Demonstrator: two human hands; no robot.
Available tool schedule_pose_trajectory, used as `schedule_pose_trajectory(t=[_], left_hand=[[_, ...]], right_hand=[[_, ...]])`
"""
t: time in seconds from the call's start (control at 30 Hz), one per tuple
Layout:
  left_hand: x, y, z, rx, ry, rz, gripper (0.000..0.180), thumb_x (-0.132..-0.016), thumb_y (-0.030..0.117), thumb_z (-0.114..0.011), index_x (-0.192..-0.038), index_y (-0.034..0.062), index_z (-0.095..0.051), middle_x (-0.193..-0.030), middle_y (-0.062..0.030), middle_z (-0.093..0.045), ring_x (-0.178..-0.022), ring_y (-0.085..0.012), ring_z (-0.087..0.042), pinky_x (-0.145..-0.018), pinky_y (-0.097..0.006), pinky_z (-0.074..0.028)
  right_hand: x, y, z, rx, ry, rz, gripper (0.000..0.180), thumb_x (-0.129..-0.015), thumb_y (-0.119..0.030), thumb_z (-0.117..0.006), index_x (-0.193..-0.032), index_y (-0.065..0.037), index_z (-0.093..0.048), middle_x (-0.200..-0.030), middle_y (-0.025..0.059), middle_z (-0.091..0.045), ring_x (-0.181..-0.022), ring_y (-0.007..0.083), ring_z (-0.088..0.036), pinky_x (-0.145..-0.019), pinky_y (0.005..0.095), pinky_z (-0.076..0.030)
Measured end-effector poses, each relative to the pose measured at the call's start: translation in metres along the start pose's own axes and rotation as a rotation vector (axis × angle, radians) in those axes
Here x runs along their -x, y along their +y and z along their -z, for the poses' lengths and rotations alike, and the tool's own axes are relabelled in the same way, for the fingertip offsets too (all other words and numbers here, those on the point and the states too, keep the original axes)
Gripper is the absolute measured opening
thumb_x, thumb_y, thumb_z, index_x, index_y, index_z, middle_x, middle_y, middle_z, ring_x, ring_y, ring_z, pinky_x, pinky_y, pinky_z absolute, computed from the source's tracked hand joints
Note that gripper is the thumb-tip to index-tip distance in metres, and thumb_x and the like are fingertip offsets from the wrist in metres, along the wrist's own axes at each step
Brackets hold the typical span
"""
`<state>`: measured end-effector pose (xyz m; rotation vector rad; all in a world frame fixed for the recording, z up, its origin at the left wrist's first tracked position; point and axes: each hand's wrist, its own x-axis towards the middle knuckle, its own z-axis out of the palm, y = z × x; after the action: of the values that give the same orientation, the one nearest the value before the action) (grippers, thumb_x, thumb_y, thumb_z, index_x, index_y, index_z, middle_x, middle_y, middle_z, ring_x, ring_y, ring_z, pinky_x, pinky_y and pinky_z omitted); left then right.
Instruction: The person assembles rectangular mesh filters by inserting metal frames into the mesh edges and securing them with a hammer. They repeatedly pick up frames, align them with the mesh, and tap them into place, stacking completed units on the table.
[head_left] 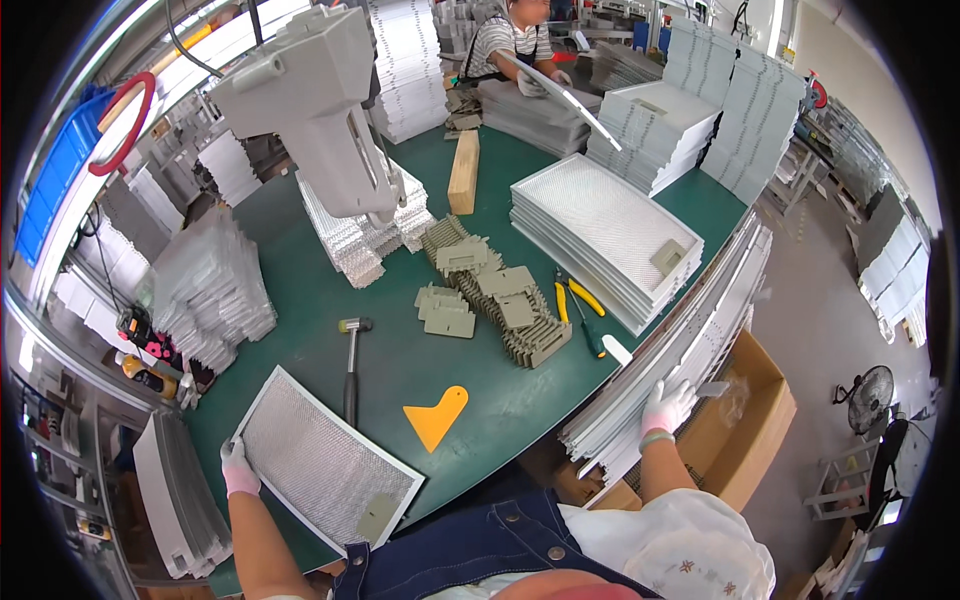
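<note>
Your left hand (238, 468) pinches the left edge of the mesh filter panel (325, 462) lying flat at the near edge of the green worktop (400, 350), steadying it, while your right hand (667, 407) closes loosely on the leaning stack of metal frame strips (690, 340), probably picking one.

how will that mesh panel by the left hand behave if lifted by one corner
The mesh panel is probably light: thin frame, see-through mesh. Its rim likely keeps it fairly stiff, though it may twist. The left hand grips only its edge, so the mesh could dent if pressed.
</note>
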<state>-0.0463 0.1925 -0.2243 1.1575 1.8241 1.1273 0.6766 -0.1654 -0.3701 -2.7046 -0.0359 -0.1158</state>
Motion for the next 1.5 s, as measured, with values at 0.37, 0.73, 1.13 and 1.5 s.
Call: schedule_pose_trajectory(t=[0.37, 0.73, 1.13, 1.5], left_hand=[[-0.001, -0.002, 0.006, -0.057, -0.029, -0.091, 0.056, -0.099, 0.03, -0.051, -0.139, -0.0084, -0.041, -0.133, -0.0186, -0.054, -0.121, -0.0231, -0.052, -0.104, -0.031, -0.037], [-0.009, -0.01, 0.004, -0.095, 0.012, -0.152, 0.053, -0.1, 0.028, -0.051, -0.137, -0.0084, -0.043, -0.13, -0.0186, -0.055, -0.117, -0.0254, -0.054, -0.101, -0.031, -0.041], [-0.003, -0.004, 0.008, -0.067, -0.061, -0.121, 0.058, -0.097, 0.029, -0.054, -0.138, -0.01, -0.042, -0.127, -0.0203, -0.058, -0.115, -0.0246, -0.056, -0.1, -0.033, -0.042], [-0.012, -0.014, 0.004, 0.007, -0.037, -0.155, 0.057, -0.096, 0.029, -0.056, -0.134, -0.0119, -0.045, -0.129, -0.0222, -0.057, -0.117, -0.0274, -0.056, -0.101, -0.034, -0.041]], right_hand=[[0.004, -0.006, -0.002, 0.1, -0.048, -0.002, 0.081, -0.091, -0.053, -0.052, -0.152, -0.005, -0.027, -0.159, 0.0208, -0.022, -0.148, 0.0351, -0.016, -0.119, 0.0486, -0.013], [0.123, -0.013, 0.075, -0.312, -0.176, 0.897, 0.049, -0.061, -0.018, -0.072, -0.106, -0.002, -0.057, -0.113, 0.0218, -0.056, -0.109, 0.0437, -0.052, -0.096, 0.0525, -0.04], [0.204, -0.132, 0.149, -0.869, -0.347, 1.75, 0.041, -0.071, -0.023, -0.074, -0.107, -0.007, -0.063, -0.101, 0.0122, -0.066, -0.099, 0.033, -0.063, -0.083, 0.0459, -0.051], [0.255, -0.179, 0.127, -0.451, -0.323, 1.863, 0.05, -0.078, -0.039, -0.07, -0.113, -0.003, -0.062, -0.114, 0.0134, -0.061, -0.114, 0.0306, -0.054, -0.104, 0.0446, -0.038]])
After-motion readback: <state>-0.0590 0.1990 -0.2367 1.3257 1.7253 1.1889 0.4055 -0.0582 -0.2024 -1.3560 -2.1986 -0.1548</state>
